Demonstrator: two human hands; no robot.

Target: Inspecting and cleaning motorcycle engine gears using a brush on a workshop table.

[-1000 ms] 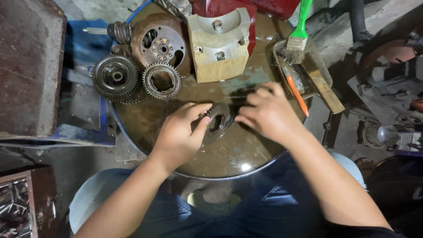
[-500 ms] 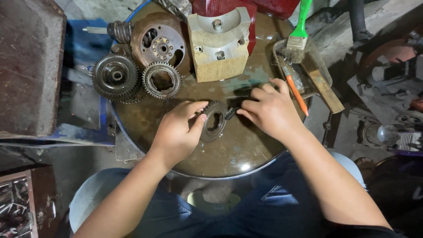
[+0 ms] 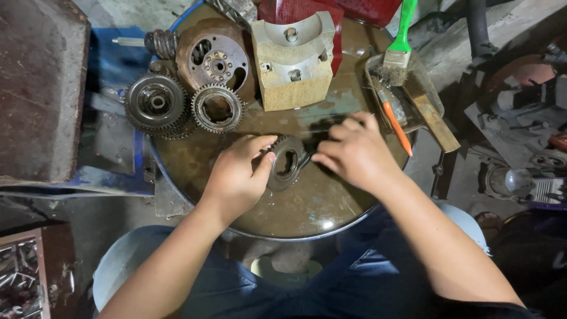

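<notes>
The left hand [image 3: 236, 177] has its thumb and fingers closed around the rim of a gear [image 3: 285, 162], and it holds the gear tilted up on its edge, so the centre hole faces the camera. One second ago this gear was lying almost flat and hidden under both hands; now it is raised and turned, so I judge the person is looking at it or working on its inner side. The right hand [image 3: 354, 152] has moved a little to the right and its fingertips touch the right side of the gear; the fingers are curled, but if they pinch a small tool I cannot tell.

The gear is near the middle of the round oily drum top [image 3: 319, 207]. Toward the person the top is bare up to the rim, so there is room there. Behind the hands stand two more gears [image 3: 217, 107], a rusty disc [image 3: 214, 59] and a pale block [image 3: 293, 62], near but apart. At the right edge a tray [image 3: 434, 100] with a green brush [image 3: 397, 50] is just beside the right hand
</notes>
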